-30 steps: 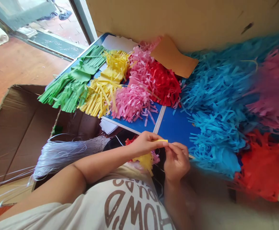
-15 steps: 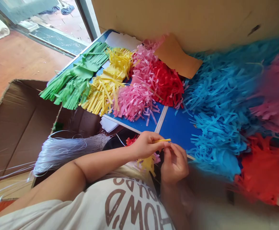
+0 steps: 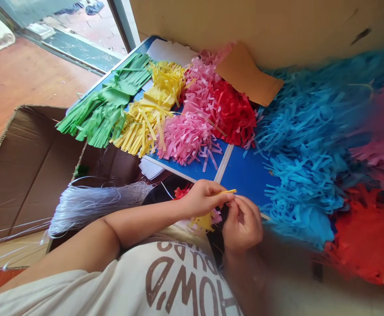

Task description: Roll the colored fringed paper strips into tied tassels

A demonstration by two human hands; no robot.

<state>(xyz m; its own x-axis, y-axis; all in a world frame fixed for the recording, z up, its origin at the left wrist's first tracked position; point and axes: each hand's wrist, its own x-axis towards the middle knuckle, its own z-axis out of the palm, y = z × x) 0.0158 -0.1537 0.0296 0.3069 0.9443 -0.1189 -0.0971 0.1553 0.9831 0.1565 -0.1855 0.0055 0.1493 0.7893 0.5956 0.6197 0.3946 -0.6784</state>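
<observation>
My left hand is closed, with a thin yellow paper strip pinched between thumb and fingers; its end sticks out to the right. Right beside it, my right hand has its fingers curled in a pinch near the strip. Whatever lies in that pinch is too small to make out. Below my left wrist, yellow and pink fringed paper shows at my lap, partly hidden by the arm. Red fringe peeks out above the wrist.
On the blue table lie fringed tissue bundles: green, yellow, pink, red and blue. An orange-brown sheet rests on top. White cord hangs beside a cardboard box at left.
The whole view has shifted slightly. Both hands keep nearly the same pose, and the yellow strip remains in my left hand.
</observation>
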